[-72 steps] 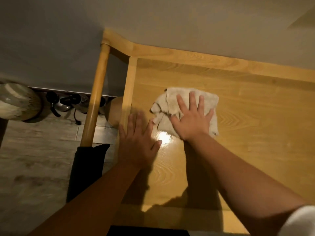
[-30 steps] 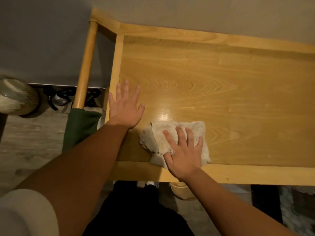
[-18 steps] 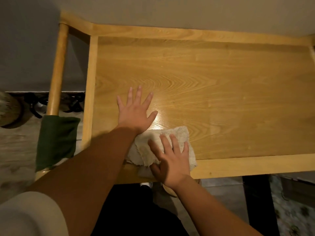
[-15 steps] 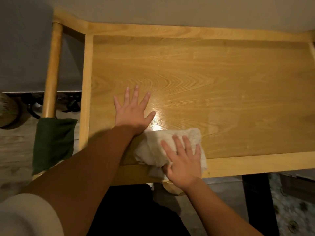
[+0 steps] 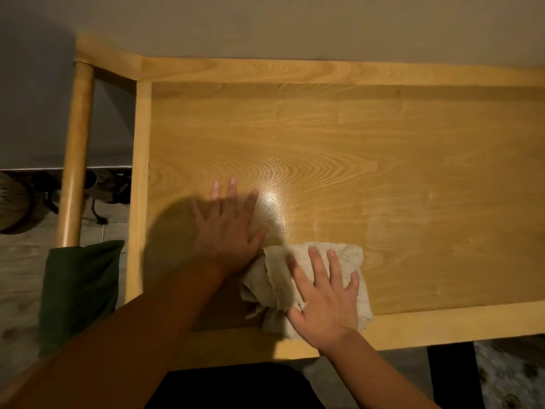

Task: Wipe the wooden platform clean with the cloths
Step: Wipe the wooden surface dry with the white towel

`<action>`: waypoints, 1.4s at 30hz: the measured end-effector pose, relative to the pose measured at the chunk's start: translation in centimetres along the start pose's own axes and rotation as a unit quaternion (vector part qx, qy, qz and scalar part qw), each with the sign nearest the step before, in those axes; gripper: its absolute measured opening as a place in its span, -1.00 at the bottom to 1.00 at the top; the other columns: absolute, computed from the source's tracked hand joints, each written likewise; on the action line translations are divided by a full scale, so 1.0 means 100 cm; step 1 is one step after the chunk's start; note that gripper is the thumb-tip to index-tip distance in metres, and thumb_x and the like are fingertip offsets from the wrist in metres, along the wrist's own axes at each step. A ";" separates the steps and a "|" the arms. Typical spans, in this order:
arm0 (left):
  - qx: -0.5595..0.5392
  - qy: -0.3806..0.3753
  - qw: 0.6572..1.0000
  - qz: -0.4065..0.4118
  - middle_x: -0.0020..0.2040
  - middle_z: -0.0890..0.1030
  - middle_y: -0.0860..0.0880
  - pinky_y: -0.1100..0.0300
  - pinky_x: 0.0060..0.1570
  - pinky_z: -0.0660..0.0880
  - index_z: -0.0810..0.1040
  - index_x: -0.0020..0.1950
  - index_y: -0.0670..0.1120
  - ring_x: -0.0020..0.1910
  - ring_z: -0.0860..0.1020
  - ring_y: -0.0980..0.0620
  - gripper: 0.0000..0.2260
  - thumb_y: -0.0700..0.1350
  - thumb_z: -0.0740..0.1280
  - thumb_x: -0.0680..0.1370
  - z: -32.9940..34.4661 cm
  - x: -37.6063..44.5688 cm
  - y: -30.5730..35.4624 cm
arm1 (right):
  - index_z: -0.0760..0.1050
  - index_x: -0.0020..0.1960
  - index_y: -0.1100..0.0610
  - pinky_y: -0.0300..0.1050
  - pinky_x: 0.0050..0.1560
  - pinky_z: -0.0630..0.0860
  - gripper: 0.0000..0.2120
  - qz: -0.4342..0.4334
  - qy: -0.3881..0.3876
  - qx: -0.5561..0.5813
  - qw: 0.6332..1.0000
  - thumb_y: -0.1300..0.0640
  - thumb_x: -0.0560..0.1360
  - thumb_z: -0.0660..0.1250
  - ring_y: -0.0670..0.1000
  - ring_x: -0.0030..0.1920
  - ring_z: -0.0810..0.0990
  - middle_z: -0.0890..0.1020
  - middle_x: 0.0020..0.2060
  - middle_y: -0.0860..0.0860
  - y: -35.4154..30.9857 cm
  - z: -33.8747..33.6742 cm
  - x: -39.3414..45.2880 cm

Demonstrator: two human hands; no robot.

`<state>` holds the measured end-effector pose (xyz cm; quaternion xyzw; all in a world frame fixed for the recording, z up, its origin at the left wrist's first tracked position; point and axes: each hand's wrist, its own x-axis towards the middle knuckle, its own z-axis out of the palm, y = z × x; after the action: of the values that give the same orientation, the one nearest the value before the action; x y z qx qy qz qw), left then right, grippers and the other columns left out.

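Note:
The wooden platform (image 5: 368,160) is a light wood board with a raised rim, filling most of the view. A crumpled beige cloth (image 5: 274,278) lies on it against the near rim. My right hand (image 5: 323,296) presses flat on the cloth, fingers spread. My left hand (image 5: 228,228) rests flat on the bare wood just left of the cloth, fingers apart, holding nothing. A glossy light reflection shows beside the left hand's fingers.
A round wooden rail (image 5: 75,160) runs along the platform's left side, with a dark green cloth (image 5: 78,293) draped over its near end. The wall lies behind the far rim. Dark objects (image 5: 97,187) and grey floor sit below at left.
My right hand has slid the beige cloth to the right along the near rim. My left hand stays flat on the wood. The view has shifted slightly.

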<state>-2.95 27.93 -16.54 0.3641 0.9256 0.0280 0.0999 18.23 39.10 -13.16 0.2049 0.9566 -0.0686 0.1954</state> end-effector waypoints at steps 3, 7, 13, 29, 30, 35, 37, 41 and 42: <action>-0.003 0.019 1.000 0.000 0.63 0.09 -0.17 -0.52 0.34 -0.01 0.04 0.61 0.14 0.57 0.10 -0.31 -0.31 0.35 0.07 0.54 0.005 -0.003 0.000 | 0.03 0.57 -0.21 0.54 0.26 0.18 -0.16 0.003 0.028 0.013 1.000 -0.25 0.31 0.14 0.23 0.55 0.04 0.17 0.57 0.06 0.000 -0.013 0.037; -0.010 0.023 1.000 0.000 0.65 -0.01 -0.11 -0.48 0.38 -0.14 0.10 0.62 0.15 0.60 -0.01 -0.29 -0.28 0.36 0.11 0.49 0.008 -0.002 -0.002 | -0.28 0.54 -0.31 0.50 0.37 -0.04 -0.18 0.019 0.042 0.031 0.998 -0.34 0.42 0.09 0.17 0.57 -0.20 -0.09 0.61 -0.03 0.004 -0.037 0.117; -0.011 0.015 1.000 0.015 0.61 0.11 -0.17 -0.48 0.35 -0.12 0.26 0.52 0.07 0.57 0.07 -0.33 -0.34 0.34 0.14 0.48 0.005 0.000 -0.003 | -0.17 0.53 -0.34 0.45 0.40 -0.10 -0.25 0.025 0.077 0.048 0.996 -0.48 0.40 -0.03 0.13 0.58 -0.17 -0.04 0.61 -0.06 0.002 -0.078 0.225; -0.019 -0.024 1.000 -0.006 0.65 0.02 -0.12 -0.50 0.40 -0.05 0.06 0.62 0.19 0.60 0.00 -0.26 -0.31 0.41 0.07 0.53 -0.012 -0.003 0.001 | 0.05 0.54 -0.26 0.49 0.41 -0.07 -0.28 0.023 0.131 0.034 0.990 -0.44 0.42 -0.09 0.19 0.57 -0.03 0.08 0.58 -0.01 0.006 -0.140 0.383; -0.019 -0.027 0.999 -0.006 0.65 0.00 -0.10 -0.50 0.40 -0.05 0.05 0.61 0.20 0.60 -0.02 -0.25 -0.32 0.41 0.06 0.54 -0.013 -0.003 0.001 | 0.10 0.55 -0.20 0.50 0.41 -0.08 -0.27 0.024 0.124 0.036 0.991 -0.41 0.42 -0.09 0.17 0.57 -0.03 0.09 0.58 0.00 0.005 -0.142 0.378; -0.013 -0.029 0.999 -0.010 0.65 0.05 -0.10 -0.49 0.39 0.00 0.10 0.61 0.20 0.60 0.04 -0.23 -0.34 0.39 0.07 0.54 -0.013 -0.004 0.003 | -0.03 0.55 -0.30 0.50 0.39 -0.07 -0.36 0.029 0.107 0.050 0.993 -0.34 0.47 -0.10 0.16 0.57 -0.06 0.05 0.59 0.00 0.004 -0.124 0.327; -0.010 -0.025 1.000 -0.015 0.64 0.08 -0.10 -0.48 0.40 0.01 0.10 0.61 0.19 0.59 0.07 -0.23 -0.34 0.37 0.08 0.54 -0.013 -0.005 0.004 | -0.05 0.55 -0.29 0.49 0.37 -0.02 -0.35 0.041 0.097 0.050 0.993 -0.35 0.48 -0.11 0.16 0.56 -0.02 0.08 0.58 0.02 0.005 -0.112 0.293; -0.029 -0.052 0.998 -0.010 0.66 -0.05 -0.07 -0.45 0.39 -0.14 -0.06 0.59 0.23 0.61 -0.07 -0.20 -0.36 0.42 -0.14 0.54 -0.011 -0.001 0.000 | -0.08 0.55 -0.28 0.43 0.35 0.08 -0.35 0.068 0.086 0.051 0.993 -0.36 0.49 -0.07 0.18 0.54 0.04 0.10 0.58 0.04 0.010 -0.091 0.226; -0.033 -0.048 0.998 -0.006 0.66 -0.04 -0.08 -0.45 0.39 -0.13 -0.04 0.59 0.23 0.61 -0.06 -0.21 -0.36 0.42 -0.16 0.54 -0.012 -0.002 -0.001 | -0.09 0.55 -0.29 0.43 0.36 0.06 -0.35 0.073 0.084 0.055 0.992 -0.35 0.49 -0.06 0.17 0.55 0.02 0.08 0.58 0.04 0.012 -0.084 0.208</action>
<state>-3.10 27.79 -15.33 0.3557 0.9205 0.0402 0.1565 -1.63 49.52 -13.91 0.2901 0.9467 -0.0893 0.1076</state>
